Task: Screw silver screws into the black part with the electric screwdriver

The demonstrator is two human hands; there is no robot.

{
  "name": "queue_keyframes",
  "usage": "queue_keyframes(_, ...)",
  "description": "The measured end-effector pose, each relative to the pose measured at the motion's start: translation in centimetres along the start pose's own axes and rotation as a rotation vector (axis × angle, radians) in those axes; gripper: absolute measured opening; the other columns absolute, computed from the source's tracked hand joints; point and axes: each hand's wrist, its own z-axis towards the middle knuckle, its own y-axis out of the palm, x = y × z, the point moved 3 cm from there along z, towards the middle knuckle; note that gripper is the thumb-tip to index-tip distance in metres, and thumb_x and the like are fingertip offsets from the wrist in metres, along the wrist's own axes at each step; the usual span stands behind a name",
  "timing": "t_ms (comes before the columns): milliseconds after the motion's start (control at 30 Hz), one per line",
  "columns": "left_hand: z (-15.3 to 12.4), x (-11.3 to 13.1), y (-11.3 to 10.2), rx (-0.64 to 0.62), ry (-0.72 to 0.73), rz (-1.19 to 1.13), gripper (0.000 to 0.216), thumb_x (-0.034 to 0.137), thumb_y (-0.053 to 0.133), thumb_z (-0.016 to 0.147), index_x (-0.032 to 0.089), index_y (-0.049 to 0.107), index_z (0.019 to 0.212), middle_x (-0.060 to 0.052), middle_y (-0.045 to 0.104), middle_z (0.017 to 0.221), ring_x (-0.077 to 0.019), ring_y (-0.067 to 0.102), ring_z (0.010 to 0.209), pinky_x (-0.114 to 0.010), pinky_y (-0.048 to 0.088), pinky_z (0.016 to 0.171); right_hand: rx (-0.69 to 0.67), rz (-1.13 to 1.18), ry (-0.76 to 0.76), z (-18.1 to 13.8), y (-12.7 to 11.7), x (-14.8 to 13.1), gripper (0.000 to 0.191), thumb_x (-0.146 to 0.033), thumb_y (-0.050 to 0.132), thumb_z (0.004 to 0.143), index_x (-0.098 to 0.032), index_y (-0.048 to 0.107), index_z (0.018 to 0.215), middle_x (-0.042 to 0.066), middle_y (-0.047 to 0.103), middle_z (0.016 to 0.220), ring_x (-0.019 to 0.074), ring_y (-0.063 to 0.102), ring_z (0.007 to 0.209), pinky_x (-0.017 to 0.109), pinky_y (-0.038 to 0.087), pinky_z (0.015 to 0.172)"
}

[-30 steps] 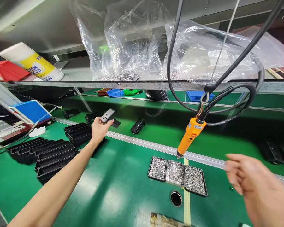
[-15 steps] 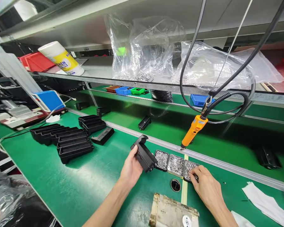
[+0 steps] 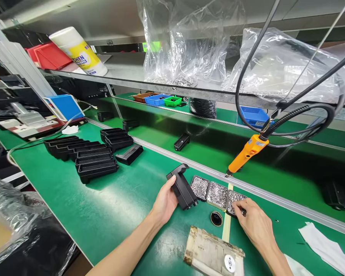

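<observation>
Left hand: left hand wrapped around black moulded plastic housing part, fingers clamped on its side, part lifted tilted just above green bench mat.
Right hand: right hand palm down, fingertips pinched into rightmost small black tray of silver screws; whether a screw is gripped, cannot tell.
Trays: three screw trays side by side; housing part just beside the leftmost one.
Near hands: round black hole in mat between hands; worn wooden block with metal disc below it.
Overhead: orange electric screwdriver hanging on black cable, tip near conveyor rail.
Left of bench: stacks of black plastic trays, well apart from hands.
</observation>
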Motion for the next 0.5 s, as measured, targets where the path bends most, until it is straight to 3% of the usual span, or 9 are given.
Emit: queue_keyframes(500,-0.05,-0.14,-0.19,0.003,-0.054,0.014,0.036,0.041,0.069,0.096,0.015,0.07,0.121,-0.014,0.075,0.11,-0.0342,0.074,0.109,-0.046,0.064,0.095,-0.036,0.036,0.038,0.24,-0.34,0.01,0.013,-0.03,0.063,0.107,-0.017,0.067,0.108,0.004,0.065,0.108,0.0178,0.064,0.09,0.033,0.056,0.078)
